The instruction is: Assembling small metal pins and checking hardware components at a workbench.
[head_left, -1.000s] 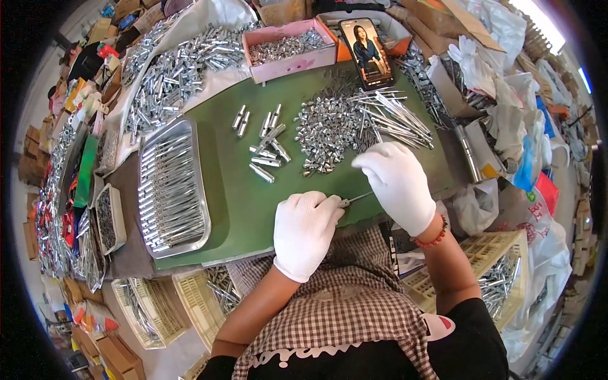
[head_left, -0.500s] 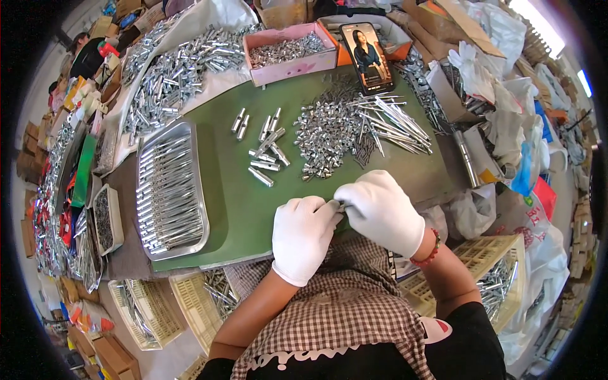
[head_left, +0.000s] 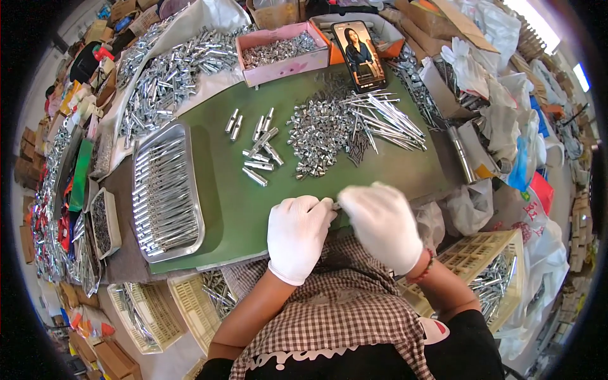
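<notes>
My left hand [head_left: 297,237], in a white knit glove, is closed in a pinch at the near edge of the green work surface [head_left: 234,225]. A small metal part [head_left: 335,206] shows at its fingertips, mostly covered by the glove. My right hand [head_left: 383,228], gloved too, is close beside it and smeared by motion, so its grip is unclear. Beyond both hands lies a heap of small metal sleeves [head_left: 316,136], with long thin rods [head_left: 392,120] to its right. Several larger metal tubes [head_left: 258,158] lie left of the heap.
A metal tray [head_left: 201,218] at the left holds rows of rod assemblies. Behind are a pink box [head_left: 288,66] of small parts, a propped phone [head_left: 361,57] and a large pile of tubes [head_left: 168,88]. Cream crates [head_left: 190,304] stand below the table edge.
My right hand has shifted slightly right and down, its fingers drawing a little away from my left hand's fingertips. The view has shifted slightly; my left hand keeps its pinch.
</notes>
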Demonstrator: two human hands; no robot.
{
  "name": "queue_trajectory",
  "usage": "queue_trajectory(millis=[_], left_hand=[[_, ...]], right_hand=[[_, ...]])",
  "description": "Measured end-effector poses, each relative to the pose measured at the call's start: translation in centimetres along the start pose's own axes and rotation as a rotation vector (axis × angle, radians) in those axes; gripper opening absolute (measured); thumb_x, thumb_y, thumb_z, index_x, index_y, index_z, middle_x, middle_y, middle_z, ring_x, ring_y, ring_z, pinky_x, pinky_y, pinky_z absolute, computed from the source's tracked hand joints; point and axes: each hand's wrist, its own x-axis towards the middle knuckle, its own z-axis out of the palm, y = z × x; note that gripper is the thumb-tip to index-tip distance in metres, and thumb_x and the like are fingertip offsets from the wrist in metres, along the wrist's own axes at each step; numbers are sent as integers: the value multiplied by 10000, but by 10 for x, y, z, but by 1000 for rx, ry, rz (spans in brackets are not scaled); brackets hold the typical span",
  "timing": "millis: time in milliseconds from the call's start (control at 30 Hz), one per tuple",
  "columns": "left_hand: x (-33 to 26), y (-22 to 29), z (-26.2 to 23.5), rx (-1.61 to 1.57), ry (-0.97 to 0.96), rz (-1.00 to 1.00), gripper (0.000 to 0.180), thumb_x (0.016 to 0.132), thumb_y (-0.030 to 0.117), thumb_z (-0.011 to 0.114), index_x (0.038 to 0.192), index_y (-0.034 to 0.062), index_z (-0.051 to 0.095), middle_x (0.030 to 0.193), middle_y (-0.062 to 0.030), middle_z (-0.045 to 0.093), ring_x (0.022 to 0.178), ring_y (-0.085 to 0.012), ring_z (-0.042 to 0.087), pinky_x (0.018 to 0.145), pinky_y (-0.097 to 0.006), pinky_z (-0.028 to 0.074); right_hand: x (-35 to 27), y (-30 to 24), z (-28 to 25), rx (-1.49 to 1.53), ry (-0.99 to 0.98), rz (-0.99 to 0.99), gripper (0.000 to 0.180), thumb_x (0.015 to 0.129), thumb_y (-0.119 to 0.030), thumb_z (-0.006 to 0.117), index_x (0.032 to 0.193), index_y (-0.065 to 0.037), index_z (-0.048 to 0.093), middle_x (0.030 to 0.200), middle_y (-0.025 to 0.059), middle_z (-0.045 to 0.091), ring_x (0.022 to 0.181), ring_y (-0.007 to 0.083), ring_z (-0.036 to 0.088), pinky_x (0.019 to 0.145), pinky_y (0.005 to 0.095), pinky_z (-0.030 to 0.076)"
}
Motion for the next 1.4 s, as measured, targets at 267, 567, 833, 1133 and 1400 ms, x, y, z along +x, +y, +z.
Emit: queue_trajectory(millis=[267, 567, 833, 1133, 1400], left_hand=[[-4, 1, -1, -50, -32, -68, 203, 832, 140, 772, 1030, 108, 750, 939, -61, 662, 901, -311, 622, 820, -434, 467], [-5, -1, -2, -37, -16, -61, 145, 839, 145, 760, 970, 95, 724, 929, -76, 663, 888, -321, 627, 805, -444, 467], [-2, -1, -1, -86, -15, -71, 130, 831, 143, 755, 941, 89, 712, 884, -87, 652, 858, -328, 629, 782, -454, 465], [-4, -3, 3, -102, 60, -59, 122, 818, 115, 783, 905, 97, 699, 881, -97, 658, 838, -347, 631, 750, -455, 466], [-6, 0, 6, -103, 79, -49, 141, 808, 131, 801, 897, 100, 696, 887, -92, 665, 827, -345, 633, 752, -458, 465]], right_hand=[[-60, 138, -63, -747, 31, 650, 552, 909, -138, 683, 1452, -145, 583, 1245, 169, 646, 1163, 375, 598, 1017, 468, 465], [-41, 35, -41, -236, 281, 249, 606, 860, -130, 741, 1447, -129, 594, 1041, 162, 674, 969, 325, 672, 833, 418, 557], [-45, -26, -16, -41, 42, 424, 661, 811, -299, 828, 1430, -253, 602, 724, 73, 617, 581, 285, 648, 512, 402, 500], [-45, -29, -7, -15, -10, 429, 694, 831, -319, 816, 1477, -238, 578, 708, 104, 650, 554, 308, 651, 502, 409, 497], [-45, -35, -14, 65, -59, 532, 682, 830, -169, 812, 1475, -161, 591, 827, 155, 714, 704, 318, 709, 623, 379, 538]])
